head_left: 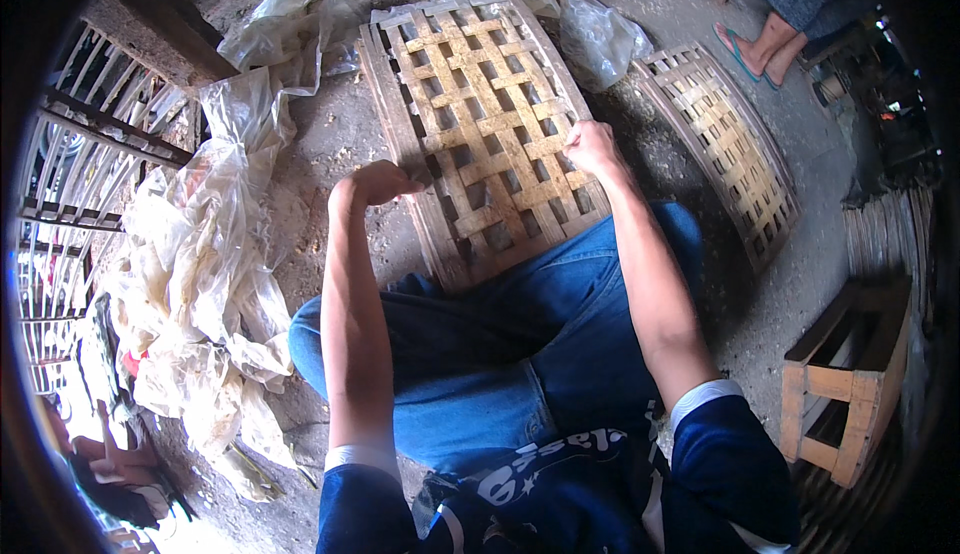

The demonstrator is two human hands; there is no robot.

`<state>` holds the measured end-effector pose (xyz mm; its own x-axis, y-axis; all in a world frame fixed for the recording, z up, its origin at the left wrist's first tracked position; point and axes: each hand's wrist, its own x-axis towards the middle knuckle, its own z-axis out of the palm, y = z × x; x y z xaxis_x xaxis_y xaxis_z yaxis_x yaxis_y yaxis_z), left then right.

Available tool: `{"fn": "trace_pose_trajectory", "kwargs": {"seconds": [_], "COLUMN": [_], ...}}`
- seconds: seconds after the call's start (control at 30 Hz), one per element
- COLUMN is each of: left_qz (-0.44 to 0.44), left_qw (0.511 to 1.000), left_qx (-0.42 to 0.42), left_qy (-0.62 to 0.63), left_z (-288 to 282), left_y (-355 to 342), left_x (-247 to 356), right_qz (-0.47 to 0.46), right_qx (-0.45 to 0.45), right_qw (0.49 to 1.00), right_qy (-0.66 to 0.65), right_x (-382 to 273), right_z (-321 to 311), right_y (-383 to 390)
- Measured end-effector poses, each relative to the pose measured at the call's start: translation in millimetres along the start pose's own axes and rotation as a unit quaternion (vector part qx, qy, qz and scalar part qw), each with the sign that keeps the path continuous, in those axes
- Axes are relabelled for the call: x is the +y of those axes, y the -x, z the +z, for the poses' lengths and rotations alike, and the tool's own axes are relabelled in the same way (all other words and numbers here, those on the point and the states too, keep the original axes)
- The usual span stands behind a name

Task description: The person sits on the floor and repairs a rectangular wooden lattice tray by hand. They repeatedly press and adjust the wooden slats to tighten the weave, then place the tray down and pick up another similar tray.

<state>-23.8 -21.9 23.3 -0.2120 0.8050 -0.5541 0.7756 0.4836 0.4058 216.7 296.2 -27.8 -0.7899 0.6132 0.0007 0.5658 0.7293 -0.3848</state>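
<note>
A rectangular wooden panel [483, 64] of woven flat strips in a frame lies tilted in front of me, its near end at my crossed legs. My left hand [377, 179] is closed on the panel's left frame strip, and my right hand [589, 146] has its fingers closed on the right edge. A second, slightly bowed woven panel [722, 134] lies on the floor to the right.
Crumpled clear plastic sheeting [190, 274] is heaped along the left and top. Slatted wooden racks [75, 129] and a post [150, 29] stand left. A small wooden crate [840, 384] sits lower right. Another person's sandalled feet [770, 54] are at the upper right.
</note>
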Motion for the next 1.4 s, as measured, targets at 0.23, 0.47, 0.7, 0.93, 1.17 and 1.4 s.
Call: {"fn": "trace_pose_trajectory", "kwargs": {"seconds": [0.23,0.47,0.7,0.93,1.17,1.4], "left_qz": [-0.009,0.021,-0.011,-0.021,-0.011,-0.028], "left_qw": [1.0,1.0,1.0,1.0,1.0,1.0], "left_qx": [-0.002,-0.007,-0.016,-0.018,0.004,-0.002], "left_qy": [0.015,0.009,0.008,-0.01,-0.003,-0.003], "left_z": [2,4,-2,-3,-1,-4], "left_y": [-6,-8,-2,0,-10,-3], "left_x": [-4,-12,3,7,-2,7], "right_qz": [0.039,0.035,0.014,-0.014,0.006,0.067], "right_qx": [-0.019,-0.037,-0.009,0.051,0.116,0.111], "right_qw": [0.997,0.997,0.999,0.996,0.991,0.986], "right_qy": [-0.062,-0.061,-0.035,-0.075,-0.059,-0.109], "right_x": [4,-8,2,3,11,-18], "right_z": [-4,-14,-6,-6,7,4], "right_y": [0,6,6,16,22,36]}}
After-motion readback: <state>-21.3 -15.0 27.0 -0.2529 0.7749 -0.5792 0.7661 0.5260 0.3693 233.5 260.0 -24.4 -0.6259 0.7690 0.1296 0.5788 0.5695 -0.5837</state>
